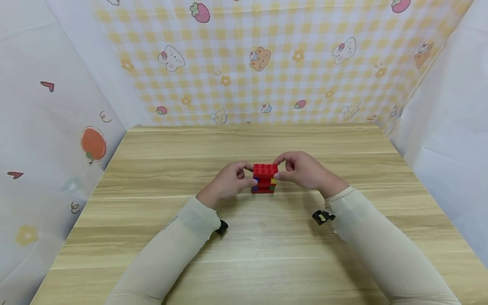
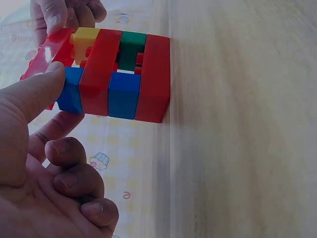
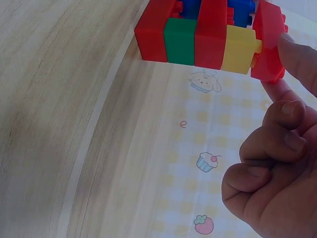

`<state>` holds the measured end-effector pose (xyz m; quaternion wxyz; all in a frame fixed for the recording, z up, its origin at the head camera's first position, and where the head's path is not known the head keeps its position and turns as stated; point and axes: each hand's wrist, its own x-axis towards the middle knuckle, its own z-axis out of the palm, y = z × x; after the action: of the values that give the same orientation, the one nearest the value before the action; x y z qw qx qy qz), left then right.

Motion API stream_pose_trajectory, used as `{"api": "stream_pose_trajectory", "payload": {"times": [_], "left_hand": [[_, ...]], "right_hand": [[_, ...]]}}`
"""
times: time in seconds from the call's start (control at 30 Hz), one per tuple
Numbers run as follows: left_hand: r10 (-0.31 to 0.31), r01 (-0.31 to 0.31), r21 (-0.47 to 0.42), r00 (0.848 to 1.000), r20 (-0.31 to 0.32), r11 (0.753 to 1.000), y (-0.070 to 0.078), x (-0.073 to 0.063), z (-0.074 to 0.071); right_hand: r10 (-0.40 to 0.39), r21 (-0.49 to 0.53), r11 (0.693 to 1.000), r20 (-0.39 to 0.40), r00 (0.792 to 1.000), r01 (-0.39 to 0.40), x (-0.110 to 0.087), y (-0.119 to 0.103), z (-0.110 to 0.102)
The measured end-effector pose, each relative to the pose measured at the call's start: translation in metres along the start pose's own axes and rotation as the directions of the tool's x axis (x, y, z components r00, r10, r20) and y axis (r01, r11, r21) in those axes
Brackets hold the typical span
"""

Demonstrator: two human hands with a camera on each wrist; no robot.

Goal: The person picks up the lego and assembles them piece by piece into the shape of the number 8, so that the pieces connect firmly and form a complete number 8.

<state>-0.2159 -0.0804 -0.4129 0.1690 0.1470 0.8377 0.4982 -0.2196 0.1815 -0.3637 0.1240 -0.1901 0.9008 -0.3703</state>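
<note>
A small tower of toy building bricks [image 1: 263, 190] stands on the table, with red bricks layered between short blue [image 2: 124, 96], green [image 3: 180, 42] and yellow bricks [image 3: 238, 49]. Its top red brick [image 1: 265, 169] lies slightly askew, studs up, with yellow studs showing in a narrow gap under its right end. My left hand [image 1: 232, 180] pinches the tower's upper left end, thumb in front over the edge of the upper blue brick, index finger behind. At the other end, my right hand [image 1: 305, 171] pinches the top red brick between thumb and index finger.
The wood-grain table [image 1: 267, 262] spreads around the tower. Behind it hangs a yellow checked cloth [image 1: 236, 63] with cartoon prints, and white sheets [image 1: 49, 169] line the sides. Black wrist-camera mounts [image 1: 322, 217] stick out from both sleeves.
</note>
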Motion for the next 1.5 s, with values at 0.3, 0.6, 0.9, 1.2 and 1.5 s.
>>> {"api": "stream_pose_trajectory", "payload": {"times": [0.3, 0.6, 0.9, 1.2, 1.5], "left_hand": [[0.053, -0.055, -0.044, 0.998, -0.038, 0.998, 0.0, -0.004, -0.006], [0.131, -0.136, -0.085, 0.99, -0.059, 0.987, 0.009, -0.006, -0.006], [0.107, -0.113, -0.083, 0.992, -0.069, 0.99, 0.01, -0.006, -0.003], [0.118, -0.123, -0.082, 0.991, -0.068, 0.989, 0.008, -0.005, -0.002], [0.112, -0.117, -0.082, 0.992, -0.066, 0.99, 0.01, -0.007, -0.002]], "right_hand": [[-0.008, -0.012, 1.0, -0.001, 1.0, 0.008, 0.001, 0.001, 0.0], [-0.003, -0.021, 1.0, 0.004, 1.0, 0.003, 0.001, 0.0, 0.0], [-0.003, -0.034, 0.999, 0.002, 1.0, 0.003, 0.002, -0.001, 0.0], [0.007, -0.055, 0.998, 0.001, 1.0, -0.007, 0.0, -0.004, 0.0], [0.005, -0.069, 0.998, 0.005, 1.0, -0.005, -0.001, -0.005, 0.001]]}}
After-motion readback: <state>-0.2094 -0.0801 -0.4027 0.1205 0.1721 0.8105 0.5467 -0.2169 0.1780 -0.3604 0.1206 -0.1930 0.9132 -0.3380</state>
